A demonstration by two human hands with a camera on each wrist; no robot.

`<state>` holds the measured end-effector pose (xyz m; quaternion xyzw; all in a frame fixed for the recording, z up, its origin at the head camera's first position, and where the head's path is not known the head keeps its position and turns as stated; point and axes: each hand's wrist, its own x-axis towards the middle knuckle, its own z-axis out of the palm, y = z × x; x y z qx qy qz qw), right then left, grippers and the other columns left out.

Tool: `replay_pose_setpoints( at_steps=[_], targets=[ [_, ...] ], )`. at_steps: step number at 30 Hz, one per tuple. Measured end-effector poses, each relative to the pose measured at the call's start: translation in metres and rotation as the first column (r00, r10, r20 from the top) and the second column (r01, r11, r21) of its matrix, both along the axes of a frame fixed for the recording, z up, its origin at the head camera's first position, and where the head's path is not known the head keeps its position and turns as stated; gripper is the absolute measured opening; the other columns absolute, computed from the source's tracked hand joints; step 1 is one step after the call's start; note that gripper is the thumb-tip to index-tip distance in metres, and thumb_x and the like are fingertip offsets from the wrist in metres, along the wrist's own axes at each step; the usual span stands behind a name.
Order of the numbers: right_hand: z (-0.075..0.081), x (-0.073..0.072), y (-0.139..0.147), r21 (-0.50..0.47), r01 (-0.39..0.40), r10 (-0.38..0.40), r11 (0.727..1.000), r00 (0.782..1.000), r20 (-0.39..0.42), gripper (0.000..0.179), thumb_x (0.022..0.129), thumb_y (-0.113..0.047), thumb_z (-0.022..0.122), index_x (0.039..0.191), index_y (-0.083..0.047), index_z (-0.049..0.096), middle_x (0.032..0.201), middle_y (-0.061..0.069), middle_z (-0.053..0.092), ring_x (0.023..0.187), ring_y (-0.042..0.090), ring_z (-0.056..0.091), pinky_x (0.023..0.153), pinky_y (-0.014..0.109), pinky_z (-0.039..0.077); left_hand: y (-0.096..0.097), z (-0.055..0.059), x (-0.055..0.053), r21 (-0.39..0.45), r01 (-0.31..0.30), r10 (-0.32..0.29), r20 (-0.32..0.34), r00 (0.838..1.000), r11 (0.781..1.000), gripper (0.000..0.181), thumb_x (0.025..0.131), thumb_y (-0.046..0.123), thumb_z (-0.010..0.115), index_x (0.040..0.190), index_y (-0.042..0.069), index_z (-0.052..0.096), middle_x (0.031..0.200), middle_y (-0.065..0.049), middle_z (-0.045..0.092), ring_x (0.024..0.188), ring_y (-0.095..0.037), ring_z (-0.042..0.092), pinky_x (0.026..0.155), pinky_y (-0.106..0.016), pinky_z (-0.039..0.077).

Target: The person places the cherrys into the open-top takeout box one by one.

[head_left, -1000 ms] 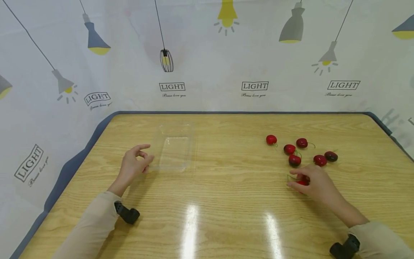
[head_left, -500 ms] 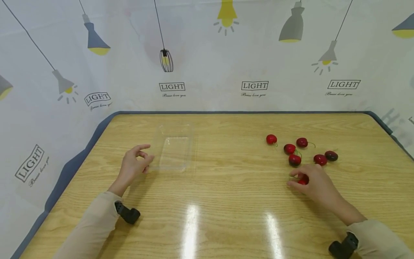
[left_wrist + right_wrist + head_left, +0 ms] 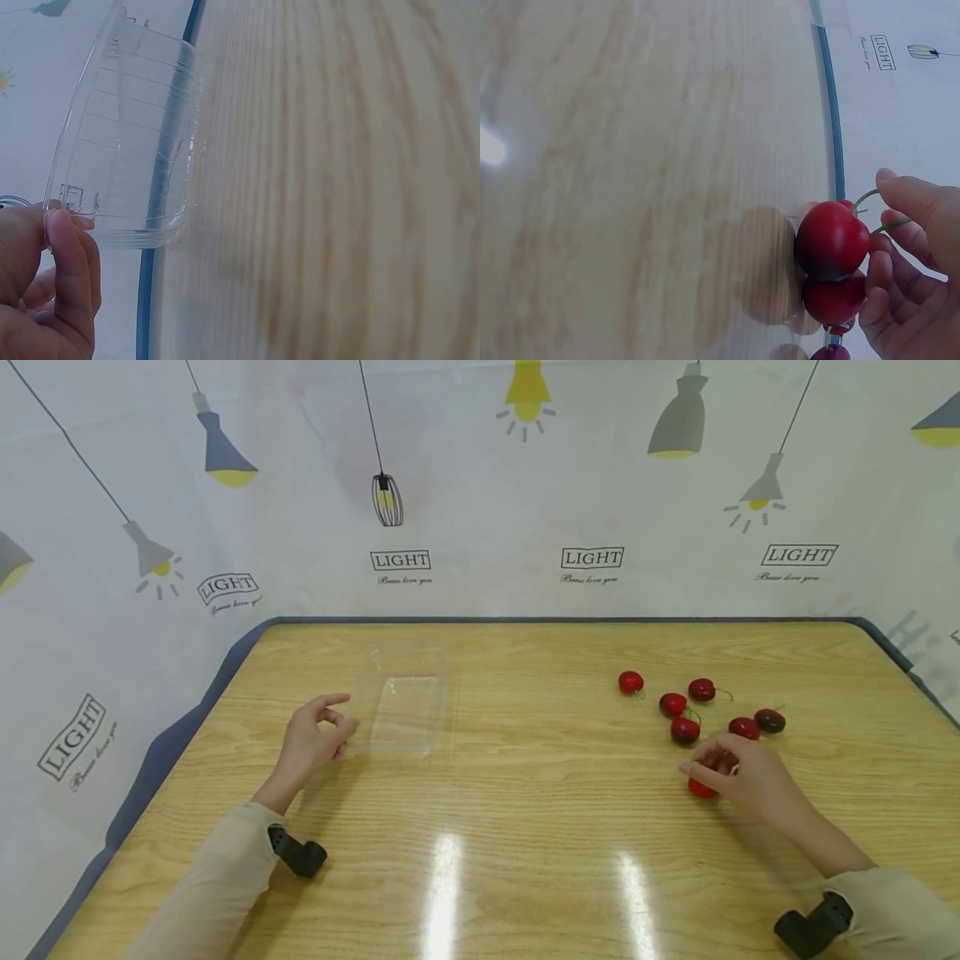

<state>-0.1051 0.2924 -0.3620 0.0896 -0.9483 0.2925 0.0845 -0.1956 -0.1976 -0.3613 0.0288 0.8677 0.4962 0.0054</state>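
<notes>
In the left wrist view, my left hand point(image 3: 311, 735) pinches the rim corner of a clear plastic box point(image 3: 135, 142) between thumb and fingers. The box stands upright on the table with its mouth up. On the right, my right hand point(image 3: 750, 777) is over the cherries, thumb and fingers bent together at the green stem point(image 3: 866, 196) of a red cherry point(image 3: 832, 241). That cherry shows below my fingers in the head view; a second dark red cherry point(image 3: 835, 298) sits behind it in the right wrist view. My fingers hide part of the stems.
Several more cherries with stems lie beyond my right hand, among them a bright red one point(image 3: 631, 683) farthest left and a dark one point(image 3: 769, 721) at the right. A wooden table point(image 3: 525, 793) with a blue edge meets a lamp-print backdrop point(image 3: 480, 527).
My right hand has shifted slightly to the right and its fingers have risen off the cherry's body toward its stem. The cherry shows more fully. My left hand and the box stay put.
</notes>
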Motion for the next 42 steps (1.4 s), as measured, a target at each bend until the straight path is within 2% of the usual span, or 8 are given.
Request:
replay_pose_setpoints(
  at_steps=[9, 18, 24, 29, 33, 35, 38, 42],
  targets=[
    [0.004, -0.002, 0.000, 0.012, 0.018, -0.018, 1.000, 0.999, 0.036, 0.011, 0.081, -0.017, 0.064, 0.083, -0.006, 0.061, 0.069, -0.003, 0.055, 0.062, 0.010, 0.048, 0.049, 0.021, 0.040, -0.001, -0.002, 0.000, -0.001, -0.003, 0.003, -0.006, 1.000, 1.000, 0.045, 0.084, 0.008, 0.056, 0.126, -0.002, 0.043, 0.077, -0.011, 0.051, 0.045, -0.013, 0.050, 0.044, -0.030, 0.046],
    [0.003, -0.002, 0.001, -0.026, 0.039, -0.038, 0.999, 0.999, 0.020, 0.013, 0.083, -0.017, 0.061, 0.090, -0.005, 0.062, 0.075, 0.001, 0.059, 0.064, 0.006, 0.050, 0.052, 0.022, 0.043, 0.000, -0.002, -0.001, -0.011, -0.011, 0.011, -0.014, 1.000, 1.000, 0.044, 0.084, 0.008, 0.056, 0.126, -0.001, 0.044, 0.077, -0.011, 0.051, 0.042, -0.015, 0.049, 0.043, -0.030, 0.044],
    [0.005, -0.001, 0.001, -0.079, 0.050, -0.048, 0.996, 0.999, 0.021, 0.016, 0.082, -0.017, 0.063, 0.089, -0.003, 0.061, 0.076, 0.005, 0.060, 0.062, 0.006, 0.051, 0.049, 0.022, 0.043, 0.000, -0.002, -0.002, -0.003, -0.011, 0.011, -0.016, 1.000, 1.000, 0.044, 0.084, 0.006, 0.056, 0.126, -0.001, 0.044, 0.076, -0.010, 0.051, 0.042, -0.013, 0.048, 0.043, -0.031, 0.045],
    [0.004, -0.001, 0.001, -0.106, 0.052, -0.053, 0.993, 0.999, -0.008, 0.013, 0.080, -0.015, 0.065, 0.086, -0.003, 0.061, 0.076, 0.006, 0.061, 0.061, 0.004, 0.051, 0.051, 0.020, 0.044, 0.001, -0.003, -0.003, 0.002, -0.010, 0.010, -0.017, 1.000, 1.000, 0.044, 0.084, 0.006, 0.055, 0.126, -0.001, 0.044, 0.076, -0.011, 0.051, 0.043, -0.014, 0.049, 0.044, -0.032, 0.046],
    [0.003, -0.001, 0.001, -0.128, 0.056, -0.059, 0.990, 0.998, -0.025, 0.012, 0.082, -0.014, 0.063, 0.087, -0.003, 0.061, 0.079, 0.008, 0.061, 0.063, 0.001, 0.052, 0.053, 0.018, 0.044, 0.002, -0.003, -0.003, -0.004, -0.005, 0.004, -0.040, 0.999, 1.000, 0.044, 0.083, 0.004, 0.055, 0.125, -0.003, 0.044, 0.075, -0.011, 0.051, 0.043, -0.015, 0.050, 0.043, -0.033, 0.046],
    [0.003, -0.002, 0.000, -0.144, 0.054, -0.059, 0.988, 0.998, -0.026, 0.012, 0.083, -0.013, 0.061, 0.088, -0.002, 0.061, 0.082, 0.009, 0.061, 0.064, 0.000, 0.053, 0.055, 0.016, 0.045, 0.003, -0.002, -0.003, -0.001, -0.003, 0.003, -0.050, 0.999, 1.000, 0.043, 0.082, 0.003, 0.054, 0.124, -0.004, 0.044, 0.074, -0.011, 0.051, 0.043, -0.014, 0.050, 0.043, -0.033, 0.046],
    [0.002, -0.003, -0.002, -0.168, 0.044, -0.050, 0.985, 0.998, -0.029, 0.013, 0.083, -0.013, 0.061, 0.090, -0.002, 0.061, 0.085, 0.009, 0.061, 0.065, 0.000, 0.054, 0.056, 0.015, 0.045, 0.008, 0.010, 0.005, -0.003, -0.002, 0.002, -0.054, 0.999, 1.000, 0.042, 0.082, -0.001, 0.053, 0.123, -0.008, 0.043, 0.074, -0.014, 0.050, 0.042, -0.013, 0.049, 0.043, -0.034, 0.046],
    [0.002, -0.004, -0.005, -0.203, 0.016, -0.026, 0.979, 0.999, -0.046, 0.011, 0.083, -0.010, 0.061, 0.089, -0.001, 0.061, 0.082, 0.006, 0.061, 0.064, 0.003, 0.057, 0.056, 0.015, 0.046, 0.009, 0.010, 0.005, -0.002, -0.003, 0.003, -0.056, 0.998, 1.000, 0.042, 0.081, -0.002, 0.052, 0.122, -0.010, 0.043, 0.074, -0.015, 0.051, 0.041, -0.012, 0.049, 0.042, -0.034, 0.046]
  ],
)
